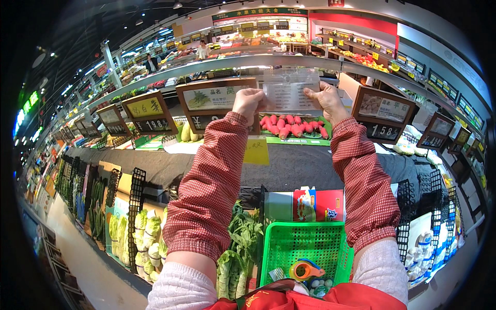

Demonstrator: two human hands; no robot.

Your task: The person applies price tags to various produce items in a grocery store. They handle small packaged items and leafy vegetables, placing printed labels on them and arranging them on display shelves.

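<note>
Both arms reach forward in red checked sleeve covers. Between my hands is a clear plastic sheet with a printed card (291, 93), raised above the produce shelf. My left hand (250, 101) pinches its left edge, beside a wood-framed price sign (219, 95). My right hand (327, 101) grips its right edge between thumb and fingers. Below the sheet lie red radishes (285, 126) in a green-edged box. Nearer to me a green plastic basket (269, 248) holds an orange tape dispenser (304, 270) and some small round items.
Another framed price sign (383, 112) stands right of my right hand. A yellow paper tag (256, 152) hangs below the left sign. Leafy stem vegetables (238, 248), bundled cabbages (147, 236) and black mesh dividers (136, 217) fill the lower shelf. A metal rail (217, 69) crosses behind.
</note>
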